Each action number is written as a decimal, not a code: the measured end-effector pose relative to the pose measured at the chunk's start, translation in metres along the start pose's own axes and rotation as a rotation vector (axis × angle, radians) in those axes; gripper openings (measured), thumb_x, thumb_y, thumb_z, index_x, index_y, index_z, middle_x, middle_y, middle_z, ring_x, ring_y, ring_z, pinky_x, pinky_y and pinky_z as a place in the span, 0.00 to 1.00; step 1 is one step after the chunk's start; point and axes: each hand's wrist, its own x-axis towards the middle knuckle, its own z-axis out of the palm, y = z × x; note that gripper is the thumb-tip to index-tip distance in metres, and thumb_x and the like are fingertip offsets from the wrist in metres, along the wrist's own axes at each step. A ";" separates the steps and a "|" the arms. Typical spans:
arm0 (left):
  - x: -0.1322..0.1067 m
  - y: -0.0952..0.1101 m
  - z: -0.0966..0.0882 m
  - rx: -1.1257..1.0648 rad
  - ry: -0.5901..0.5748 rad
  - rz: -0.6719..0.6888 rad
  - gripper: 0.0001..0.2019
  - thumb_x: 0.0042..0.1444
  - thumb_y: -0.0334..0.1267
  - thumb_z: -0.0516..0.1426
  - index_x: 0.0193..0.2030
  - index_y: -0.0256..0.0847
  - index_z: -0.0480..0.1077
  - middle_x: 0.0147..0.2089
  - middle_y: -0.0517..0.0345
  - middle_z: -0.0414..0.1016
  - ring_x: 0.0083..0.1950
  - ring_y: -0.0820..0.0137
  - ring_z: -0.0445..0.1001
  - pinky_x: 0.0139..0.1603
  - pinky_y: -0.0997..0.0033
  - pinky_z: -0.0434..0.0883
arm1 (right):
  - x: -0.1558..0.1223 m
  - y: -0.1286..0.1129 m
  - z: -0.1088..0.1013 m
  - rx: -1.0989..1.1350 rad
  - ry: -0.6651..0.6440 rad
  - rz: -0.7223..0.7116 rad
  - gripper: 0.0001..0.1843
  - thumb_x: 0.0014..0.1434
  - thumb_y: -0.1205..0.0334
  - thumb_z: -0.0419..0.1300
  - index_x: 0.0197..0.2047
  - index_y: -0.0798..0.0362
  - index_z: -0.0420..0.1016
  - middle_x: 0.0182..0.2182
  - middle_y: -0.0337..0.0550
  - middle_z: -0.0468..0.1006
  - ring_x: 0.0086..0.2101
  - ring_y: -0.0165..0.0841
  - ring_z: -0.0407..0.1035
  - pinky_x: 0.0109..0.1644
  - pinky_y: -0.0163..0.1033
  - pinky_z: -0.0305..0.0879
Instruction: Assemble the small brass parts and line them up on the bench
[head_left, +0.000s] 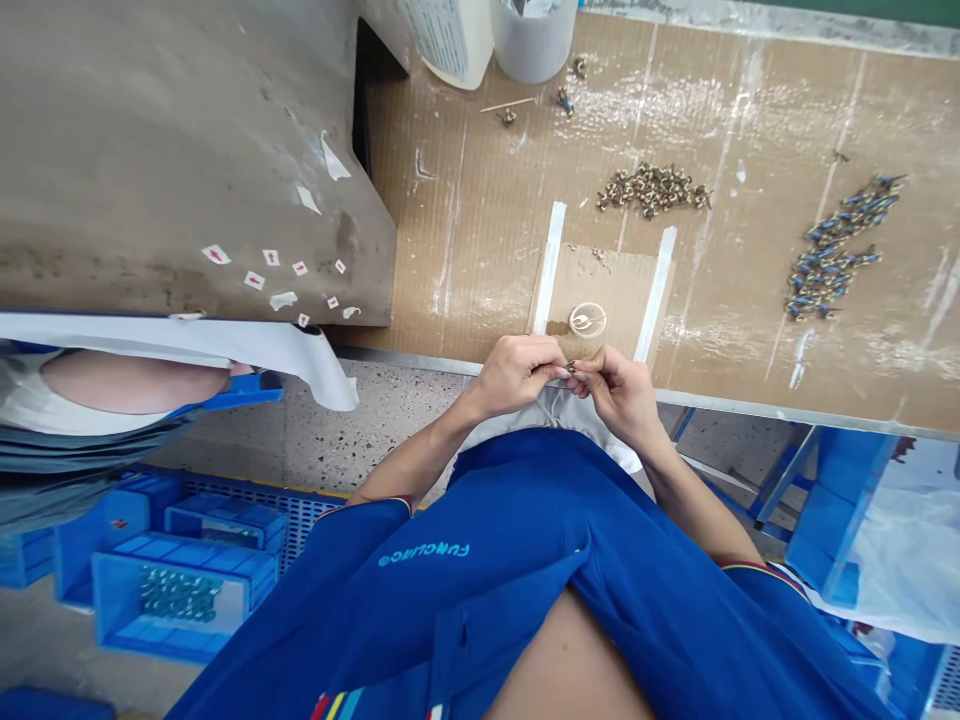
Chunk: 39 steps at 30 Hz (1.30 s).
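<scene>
My left hand (521, 372) and my right hand (619, 392) meet at the table's front edge, fingertips pinched together. Between them is a small brass-and-dark metal part (571, 367), mostly covered by the fingers, so its exact kind does not show. Just beyond the hands lies a small round dish (587, 320) with whitish stuff in it, on a cardboard piece (630, 290) taped down at both sides. Farther back is a heap of small brass-and-dark parts (652, 190). To the right lies a long heap of similar parts with blue pieces (832, 260).
A white bottle (454, 40) and a grey-white tub (534, 40) stand at the back, near a thin wooden stick (507, 104). A grey metal surface (187, 150) with arrow stickers borders the left. Blue bins (180, 600) sit on the floor; another person sits at far left.
</scene>
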 end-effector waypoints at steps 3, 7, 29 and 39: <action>0.001 0.000 0.000 0.003 0.002 0.009 0.12 0.67 0.34 0.56 0.31 0.37 0.74 0.28 0.58 0.75 0.29 0.73 0.71 0.32 0.74 0.66 | 0.000 0.001 0.001 0.056 0.027 0.023 0.15 0.64 0.47 0.63 0.33 0.48 0.71 0.24 0.37 0.80 0.23 0.30 0.73 0.27 0.37 0.72; 0.002 0.001 0.001 -0.003 0.045 0.012 0.11 0.68 0.37 0.57 0.34 0.36 0.76 0.30 0.57 0.77 0.30 0.73 0.72 0.33 0.74 0.67 | -0.002 0.002 0.001 0.125 0.076 0.069 0.17 0.63 0.43 0.64 0.35 0.48 0.72 0.25 0.38 0.80 0.24 0.30 0.73 0.26 0.37 0.71; 0.006 0.002 -0.004 -0.066 -0.036 -0.093 0.11 0.63 0.32 0.56 0.30 0.37 0.75 0.28 0.58 0.76 0.28 0.74 0.71 0.32 0.74 0.65 | -0.001 0.004 0.001 0.018 0.054 0.009 0.14 0.65 0.51 0.61 0.32 0.49 0.69 0.20 0.34 0.75 0.20 0.27 0.68 0.27 0.36 0.66; -0.013 0.041 -0.036 -0.156 -0.093 -0.342 0.17 0.58 0.41 0.62 0.53 0.40 0.77 0.43 0.51 0.83 0.38 0.68 0.80 0.38 0.71 0.76 | -0.013 0.008 -0.018 0.191 0.203 0.012 0.20 0.61 0.39 0.64 0.37 0.49 0.71 0.26 0.38 0.79 0.22 0.28 0.68 0.24 0.34 0.66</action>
